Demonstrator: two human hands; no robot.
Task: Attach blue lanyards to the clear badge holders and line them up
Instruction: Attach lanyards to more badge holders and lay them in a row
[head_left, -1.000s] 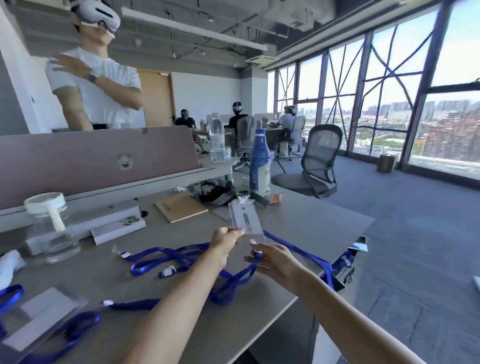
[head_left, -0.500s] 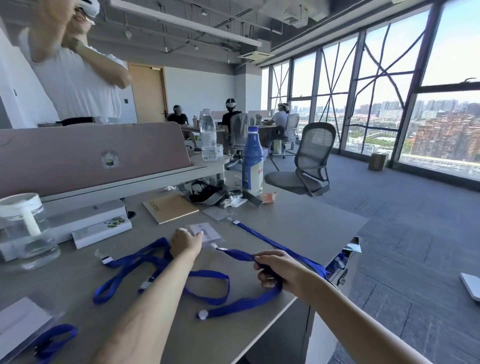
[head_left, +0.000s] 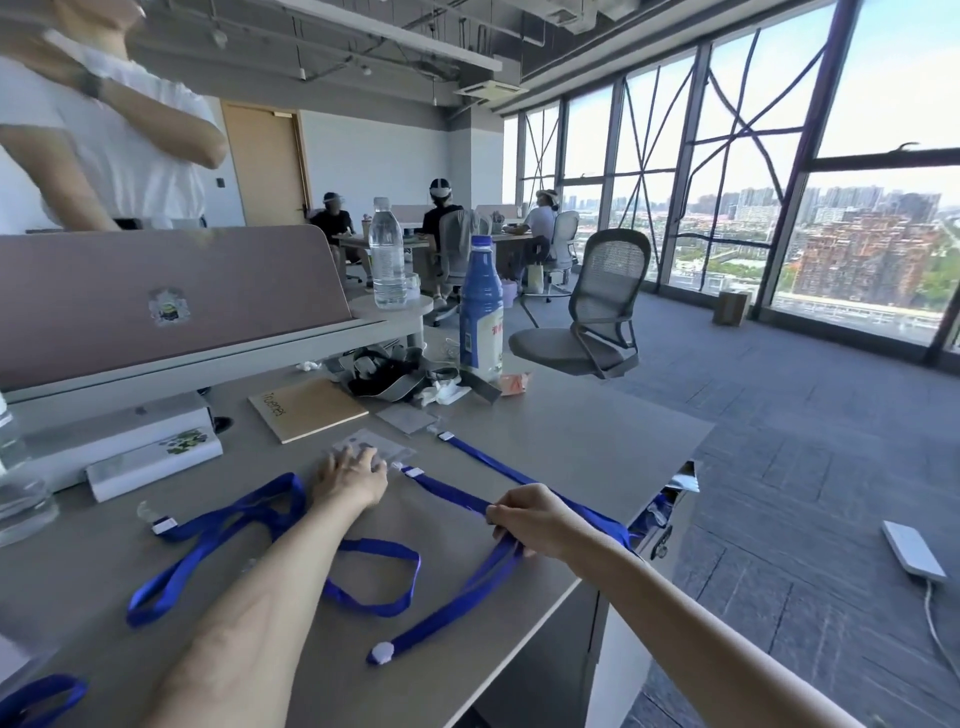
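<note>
My left hand (head_left: 349, 477) lies flat on a clear badge holder (head_left: 375, 445) on the grey desk (head_left: 571, 436), fingers spread, pressing it down. A blue lanyard (head_left: 447, 491) runs from the holder's clip to my right hand (head_left: 524, 519), which pinches the strap near the desk's right edge. Its loose end with a white tab (head_left: 383, 652) trails toward me. A second clear holder (head_left: 410, 417) with its own blue lanyard (head_left: 493, 465) lies just beyond. Another loose blue lanyard (head_left: 218, 540) curls under my left forearm.
A tan notebook (head_left: 306, 408), a tangle of straps (head_left: 384, 376), a blue bottle (head_left: 480, 317) and a clear water bottle (head_left: 387, 254) stand behind. A pink divider (head_left: 156, 306) backs the desk. A person in white stands at left. An office chair (head_left: 597, 312) is beyond.
I lowered the badge holder from the air onto the desk; my left hand now presses it flat. My right hand slid along the lanyard and pulled it straighter.
</note>
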